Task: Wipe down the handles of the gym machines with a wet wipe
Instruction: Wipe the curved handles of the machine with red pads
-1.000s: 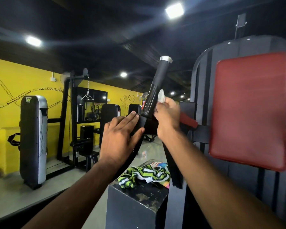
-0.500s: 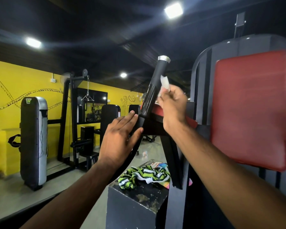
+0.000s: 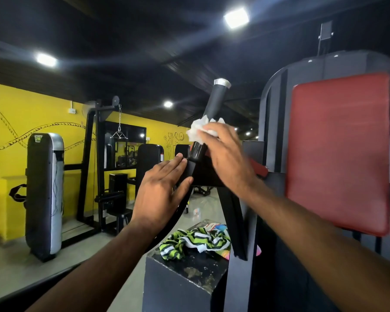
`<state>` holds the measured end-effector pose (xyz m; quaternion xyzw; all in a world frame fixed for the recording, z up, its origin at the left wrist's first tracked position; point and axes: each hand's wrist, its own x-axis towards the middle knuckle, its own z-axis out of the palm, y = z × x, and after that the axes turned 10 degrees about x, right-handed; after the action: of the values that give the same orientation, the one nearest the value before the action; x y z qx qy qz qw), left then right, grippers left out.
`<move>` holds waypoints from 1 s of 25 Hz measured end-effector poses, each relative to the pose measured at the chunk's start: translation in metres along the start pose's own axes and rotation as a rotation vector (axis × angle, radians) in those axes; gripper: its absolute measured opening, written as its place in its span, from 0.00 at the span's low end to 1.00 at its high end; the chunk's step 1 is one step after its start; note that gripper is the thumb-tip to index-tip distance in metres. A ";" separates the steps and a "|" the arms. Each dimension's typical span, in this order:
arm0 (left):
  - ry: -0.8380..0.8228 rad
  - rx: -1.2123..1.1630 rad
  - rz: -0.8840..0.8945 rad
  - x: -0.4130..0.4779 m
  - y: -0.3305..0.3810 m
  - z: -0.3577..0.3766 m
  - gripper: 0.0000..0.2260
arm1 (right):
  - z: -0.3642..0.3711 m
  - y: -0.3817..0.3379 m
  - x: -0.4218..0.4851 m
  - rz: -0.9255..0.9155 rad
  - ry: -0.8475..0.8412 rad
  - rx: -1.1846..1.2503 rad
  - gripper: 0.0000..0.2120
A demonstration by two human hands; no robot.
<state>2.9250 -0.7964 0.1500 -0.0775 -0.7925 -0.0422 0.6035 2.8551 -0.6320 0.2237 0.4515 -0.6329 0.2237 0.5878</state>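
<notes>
Red back pad [image 3: 338,154] on the black machine frame at right. Slanted black handle [image 3: 215,102], steel-capped, rising left of it. Left hand [image 3: 160,194] flat and open, fingers extended against the arm below the handle. Right hand [image 3: 227,158] curled around the handle's middle, pressing a crumpled white wet wipe [image 3: 197,129] against it.

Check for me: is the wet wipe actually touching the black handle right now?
Touching. The head view shows the right hand pressing the wet wipe around the black handle, with no gap between them.
</notes>
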 end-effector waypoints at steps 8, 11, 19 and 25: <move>-0.019 0.044 0.002 0.001 0.000 0.002 0.24 | -0.029 0.021 0.039 -0.334 -0.231 -0.240 0.19; -0.037 0.074 -0.005 0.001 0.000 0.001 0.24 | -0.035 0.018 0.059 -0.551 -0.451 -0.471 0.15; -0.047 0.095 -0.013 0.002 -0.002 0.001 0.25 | -0.045 -0.009 0.095 -0.403 -0.613 -0.622 0.12; -0.005 0.093 0.002 0.002 -0.001 0.002 0.23 | -0.037 0.001 0.046 -0.231 -0.181 -0.327 0.17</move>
<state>2.9227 -0.7973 0.1512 -0.0503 -0.7951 -0.0043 0.6044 2.8791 -0.6152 0.2750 0.4378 -0.6549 0.0077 0.6159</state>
